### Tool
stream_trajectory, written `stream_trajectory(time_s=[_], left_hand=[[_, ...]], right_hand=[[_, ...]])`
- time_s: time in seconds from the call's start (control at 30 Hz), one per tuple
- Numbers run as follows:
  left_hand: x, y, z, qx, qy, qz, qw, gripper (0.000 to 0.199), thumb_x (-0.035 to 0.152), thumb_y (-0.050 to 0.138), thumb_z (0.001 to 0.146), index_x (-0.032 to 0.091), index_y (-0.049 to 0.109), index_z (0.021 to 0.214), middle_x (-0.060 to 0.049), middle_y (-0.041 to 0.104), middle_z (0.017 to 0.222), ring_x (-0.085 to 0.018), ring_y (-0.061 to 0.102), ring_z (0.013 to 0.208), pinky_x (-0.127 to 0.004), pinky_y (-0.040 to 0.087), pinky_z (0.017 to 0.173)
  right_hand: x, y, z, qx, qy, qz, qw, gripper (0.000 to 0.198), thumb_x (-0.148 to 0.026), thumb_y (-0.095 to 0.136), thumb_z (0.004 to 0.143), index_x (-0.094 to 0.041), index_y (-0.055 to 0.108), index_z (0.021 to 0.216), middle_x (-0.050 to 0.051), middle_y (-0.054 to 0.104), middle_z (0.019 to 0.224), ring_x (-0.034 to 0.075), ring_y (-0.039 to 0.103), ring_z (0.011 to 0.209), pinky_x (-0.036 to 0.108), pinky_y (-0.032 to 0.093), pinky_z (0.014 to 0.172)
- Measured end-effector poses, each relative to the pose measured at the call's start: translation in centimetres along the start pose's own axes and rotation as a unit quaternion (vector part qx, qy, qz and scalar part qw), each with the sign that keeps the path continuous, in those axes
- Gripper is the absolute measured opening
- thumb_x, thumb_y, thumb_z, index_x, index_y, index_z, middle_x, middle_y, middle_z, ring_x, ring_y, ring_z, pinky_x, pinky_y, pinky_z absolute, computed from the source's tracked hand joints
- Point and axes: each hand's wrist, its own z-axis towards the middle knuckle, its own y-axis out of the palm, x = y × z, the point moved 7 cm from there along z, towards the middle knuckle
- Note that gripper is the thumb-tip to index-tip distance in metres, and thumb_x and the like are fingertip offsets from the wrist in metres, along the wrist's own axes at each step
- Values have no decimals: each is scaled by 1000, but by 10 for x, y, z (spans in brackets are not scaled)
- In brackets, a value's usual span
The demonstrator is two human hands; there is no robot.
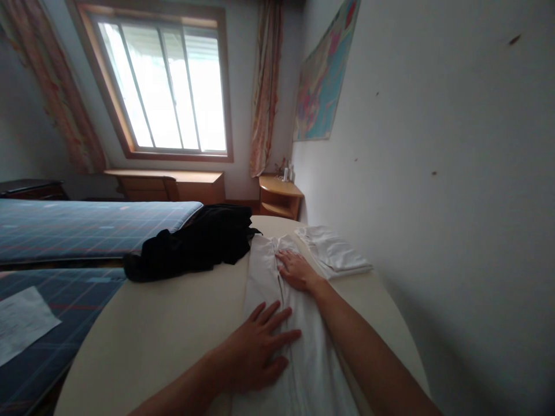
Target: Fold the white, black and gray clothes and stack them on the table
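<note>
Your left hand (260, 349) lies nearest, palm down with its fingers spread apart, on the white garment (312, 358) that runs lengthwise along the middle of the round table (173, 323). Your right hand (296, 270) presses flat on the same garment toward the table's far side, its fingers stretched out and slightly parted; neither hand is clamped on anything. Just beside it, near the table's right edge, you have a folded white cloth (336, 252). A bunched black garment (203, 240) lies at the table's far left edge. Left of the table are two plaid mattresses (87, 231), the nearer one bearing a sheet of paper (23, 323). Beyond the table stands a corner cabinet (281, 186), small items (286, 171) on top; its open compartment looks too dark for you to tell what it holds.
</note>
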Motion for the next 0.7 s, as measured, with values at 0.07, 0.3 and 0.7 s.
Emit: stream_trajectory(time_s=[0.07, 0.3, 0.7], left_hand=[[0, -1, 1, -5, -3, -1, 1000, 66, 33, 58, 90, 38, 34, 151, -5, 21, 163, -37, 18, 149, -63, 20, 117], [4, -4, -1, -23, 1, -15, 1000, 69, 37, 62, 88, 38, 34, 151, -7, 19, 163, -38, 18, 148, -63, 20, 117], [-4, -2, 0, -23, 5, -25, 999, 70, 46, 61, 88, 35, 34, 151, -5, 22, 163, -37, 18, 149, -60, 20, 118]], right_hand=[[0, 0, 0, 17, 14, 6, 1000, 59, -46, 32, 99, -18, 39, 150, 9, 36, 158, 24, 27, 147, 40, 15, 120], [-6, 11, -3, 10, 61, -8, 998, 73, -63, 27, 97, -16, 36, 152, 11, 28, 161, 31, 20, 149, 47, 12, 120], [-18, 1, -24, 41, 12, 0, 999, 66, -65, 31, 96, -29, 36, 152, 7, 26, 162, 29, 17, 150, 51, 9, 120]])
